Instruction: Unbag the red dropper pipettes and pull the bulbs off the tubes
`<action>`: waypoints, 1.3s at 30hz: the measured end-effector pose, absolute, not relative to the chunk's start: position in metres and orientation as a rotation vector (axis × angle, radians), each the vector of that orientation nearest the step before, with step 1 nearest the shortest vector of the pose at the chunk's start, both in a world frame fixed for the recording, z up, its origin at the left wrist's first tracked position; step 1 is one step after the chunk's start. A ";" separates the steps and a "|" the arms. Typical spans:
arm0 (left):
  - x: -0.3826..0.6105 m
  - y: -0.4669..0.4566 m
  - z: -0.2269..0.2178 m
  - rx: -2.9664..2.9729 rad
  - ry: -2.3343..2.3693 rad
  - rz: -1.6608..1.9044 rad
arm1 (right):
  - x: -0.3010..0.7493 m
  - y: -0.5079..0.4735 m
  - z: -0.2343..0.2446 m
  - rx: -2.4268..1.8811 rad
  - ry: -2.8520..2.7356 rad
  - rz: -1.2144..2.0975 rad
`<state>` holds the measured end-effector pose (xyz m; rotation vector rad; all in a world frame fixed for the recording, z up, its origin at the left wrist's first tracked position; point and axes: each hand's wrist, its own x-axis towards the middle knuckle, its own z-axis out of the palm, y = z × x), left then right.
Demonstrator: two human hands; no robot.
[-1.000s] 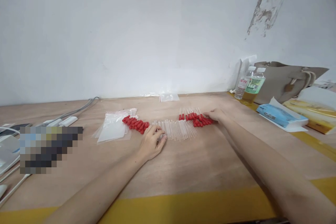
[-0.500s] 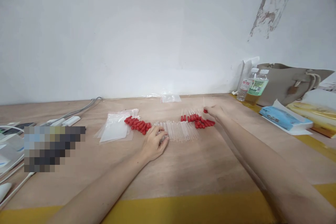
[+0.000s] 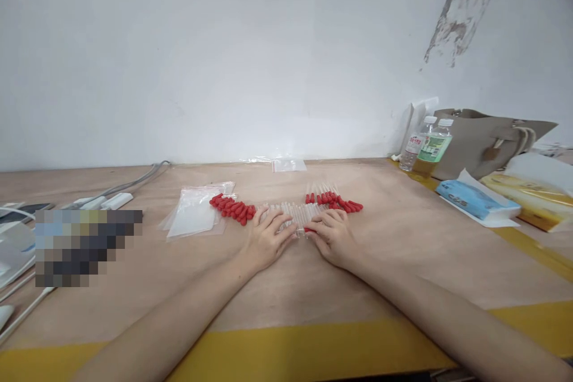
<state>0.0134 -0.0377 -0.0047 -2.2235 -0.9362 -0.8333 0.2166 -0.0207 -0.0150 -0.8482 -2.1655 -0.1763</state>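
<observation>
My left hand [image 3: 267,239] is curled at the left end of a row of thin clear tubes [image 3: 308,213], thumb and forefinger pinched together at a clear tube. Opposite it, my right hand [image 3: 335,237] pinches a red rubber bulb [image 3: 308,230] close to the left fingertips. Just left of the left hand lies a heap of loose red bulbs [image 3: 233,209]. Beyond the right hand are droppers [image 3: 324,196], clear tubes with red bulbs on their ends. Whether the pinched bulb and tube are joined is too small to tell.
Clear plastic bags [image 3: 192,215] are stacked at left, and another small bag [image 3: 290,165] lies by the wall. Cables [image 3: 134,182] and a blurred-out object [image 3: 85,245] occupy the left. Bottles [image 3: 432,146], a grey handbag [image 3: 483,143] and a blue tissue pack [image 3: 481,200] stand at right.
My right hand has come from the droppers at the back right in to the left hand, holding a red bulb. My left hand has shifted only slightly. The view has tilted a little.
</observation>
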 end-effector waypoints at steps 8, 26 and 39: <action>0.017 -0.040 -0.005 -2.263 -0.902 -0.755 | 0.209 -0.024 -0.017 -0.737 -2.173 -0.282; 0.006 -0.049 -0.004 -2.427 -1.019 -0.744 | 0.224 -0.024 -0.017 -0.638 -2.169 -0.490; -0.009 -0.014 -0.012 -2.236 -1.429 -1.082 | 0.306 0.062 -0.003 -1.358 -1.619 0.112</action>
